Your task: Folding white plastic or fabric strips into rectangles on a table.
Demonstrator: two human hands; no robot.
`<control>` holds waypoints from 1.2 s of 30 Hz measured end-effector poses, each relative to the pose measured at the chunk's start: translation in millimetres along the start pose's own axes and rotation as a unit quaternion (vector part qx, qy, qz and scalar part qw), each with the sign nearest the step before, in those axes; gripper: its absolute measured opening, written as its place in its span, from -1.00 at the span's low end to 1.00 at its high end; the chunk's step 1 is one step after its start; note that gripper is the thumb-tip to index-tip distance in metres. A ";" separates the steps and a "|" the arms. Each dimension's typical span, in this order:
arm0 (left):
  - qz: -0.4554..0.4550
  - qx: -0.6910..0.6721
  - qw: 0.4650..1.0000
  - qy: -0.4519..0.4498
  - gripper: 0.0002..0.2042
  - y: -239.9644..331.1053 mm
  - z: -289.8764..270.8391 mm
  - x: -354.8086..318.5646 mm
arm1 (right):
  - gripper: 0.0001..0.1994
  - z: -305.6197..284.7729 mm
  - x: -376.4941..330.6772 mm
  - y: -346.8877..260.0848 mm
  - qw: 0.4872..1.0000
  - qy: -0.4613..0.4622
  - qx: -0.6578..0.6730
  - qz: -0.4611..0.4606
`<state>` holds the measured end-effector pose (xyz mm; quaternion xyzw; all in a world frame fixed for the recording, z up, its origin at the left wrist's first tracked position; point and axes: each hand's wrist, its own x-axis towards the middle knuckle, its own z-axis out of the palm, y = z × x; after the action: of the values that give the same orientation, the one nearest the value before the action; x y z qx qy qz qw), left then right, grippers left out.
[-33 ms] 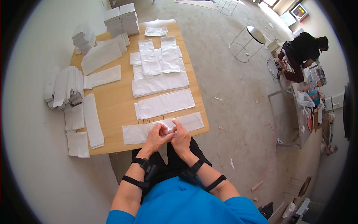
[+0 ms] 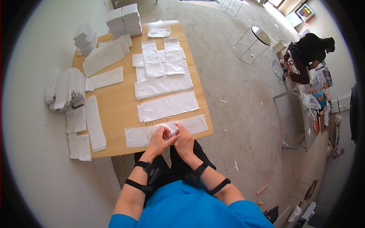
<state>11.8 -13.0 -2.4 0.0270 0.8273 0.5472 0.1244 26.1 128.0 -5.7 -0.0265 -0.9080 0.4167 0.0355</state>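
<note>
White plastic bag [image 2: 197, 124] lies at the wooden surface's [image 2: 118, 106] near edge — left hand [image 2: 159, 138] and right hand [image 2: 184, 141] meet there, fingers pinched together on its middle.

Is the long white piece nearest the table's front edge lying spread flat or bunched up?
Spread flat: the long white piece lies stretched along the table edge. Both hands, left hand and right hand, pinch something small over its middle.

The surface [image 2: 118, 110] is light wood, smooth and matt. The long white bag [image 2: 190, 124] at its near edge looks like thin, slightly glossy plastic film, as do the white stacks [image 2: 68, 89] at its left edge.
</note>
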 end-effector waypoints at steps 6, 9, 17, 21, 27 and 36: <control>-0.058 -0.080 0.995 0.003 -0.82 -16.2 0.5 1.8 | -0.51 0.4 -0.9 -1.3 0.999 0.012 0.032 0.018; -0.061 -0.066 0.996 -0.003 -0.78 -16.5 -2.6 0.7 | -0.45 -3.7 0.8 -3.0 0.993 -0.015 0.033 0.111; -0.048 -0.054 0.997 -0.005 -0.78 -16.3 -2.4 2.4 | -0.30 0.5 23.4 3.4 0.995 0.033 -0.084 0.046; -0.061 -0.048 0.997 -0.016 -0.78 -15.9 -2.5 3.0 | -0.33 -6.3 30.2 13.5 0.989 0.054 -0.104 0.089; -0.046 -0.075 0.996 -0.007 -0.79 -18.0 -3.7 2.5 | -0.46 -20.9 13.7 -7.3 0.994 -0.047 0.068 0.078; -0.055 -0.065 0.996 -0.016 -0.79 -17.6 -7.0 4.4 | -0.47 -26.4 14.6 -16.3 0.986 -0.030 0.102 0.125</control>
<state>7.6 -25.5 -16.7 -0.0181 0.7882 0.5914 0.1693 13.5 138.5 24.4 -0.1237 -0.8511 0.5086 -0.0419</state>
